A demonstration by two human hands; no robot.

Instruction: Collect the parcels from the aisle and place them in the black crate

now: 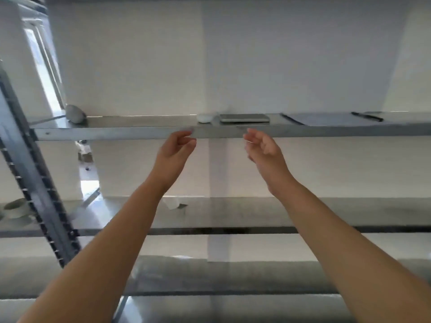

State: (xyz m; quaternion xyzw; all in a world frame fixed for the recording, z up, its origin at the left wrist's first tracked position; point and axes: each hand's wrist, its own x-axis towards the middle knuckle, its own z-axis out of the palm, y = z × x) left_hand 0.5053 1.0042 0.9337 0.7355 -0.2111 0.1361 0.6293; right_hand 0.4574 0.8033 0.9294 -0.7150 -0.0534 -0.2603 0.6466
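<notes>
The flat grey parcel [244,118] lies flat on the upper shelf [116,134], its long axis running left to right along the shelf and one long edge facing the person. It is a thin, dark grey slab with rounded corners and a paler band along its lower edge; any label is too blurred to make out. Just to its left sits one small white lump [204,118], close beside it but apart. Far to the left lies one grey rounded bundle [75,113]; to the right are one pale blue-grey sheet [326,119] and one thin black stick [368,116]. Two bare hands reach up just under the shelf's front edge, below the parcel and not touching it. The left hand [175,149] has its fingers loosely curled toward the thumb and holds nothing. The right hand [263,148] is cupped, fingers loosely bent and slightly apart, also holding nothing. On the lower shelf [326,213] stands one small white object [171,202].
</notes>
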